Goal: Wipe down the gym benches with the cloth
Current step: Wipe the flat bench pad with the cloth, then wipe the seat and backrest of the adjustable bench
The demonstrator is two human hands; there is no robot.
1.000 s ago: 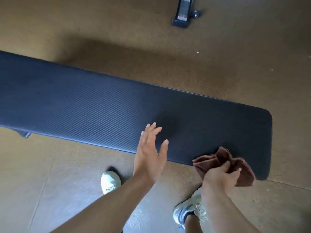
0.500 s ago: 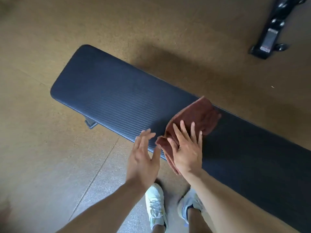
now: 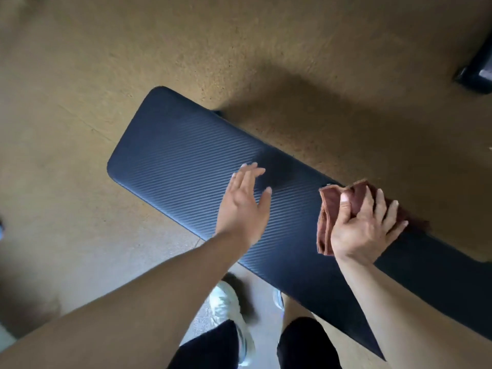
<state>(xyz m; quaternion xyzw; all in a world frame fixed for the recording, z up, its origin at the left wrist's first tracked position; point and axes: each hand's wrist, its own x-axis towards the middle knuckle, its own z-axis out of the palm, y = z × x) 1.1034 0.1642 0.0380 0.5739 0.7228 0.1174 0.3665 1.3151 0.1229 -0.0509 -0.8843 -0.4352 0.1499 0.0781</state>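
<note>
Head view: long dark navy padded gym bench with ribbed diagonal texture (image 3: 186, 166) runs from far left to near right across a tan speckled floor (image 3: 239, 49). Rounded bench end sits far left. Crumpled reddish-brown cloth (image 3: 335, 209) lies on the bench top, right of centre, toward the far edge. Right hand (image 3: 364, 227) is on top of the cloth, fingers (image 3: 380, 203) spread and fairly straight over it, thumb along the cloth's left fold. Left hand (image 3: 243, 209) is over the bench left of the cloth, apart from it, fingers straight and close together, thumb out; cannot tell if it touches the pad. White sneakers (image 3: 229, 312) on the near floor beside the bench. Black equipment base (image 3: 476, 67) at far right edge.
</note>
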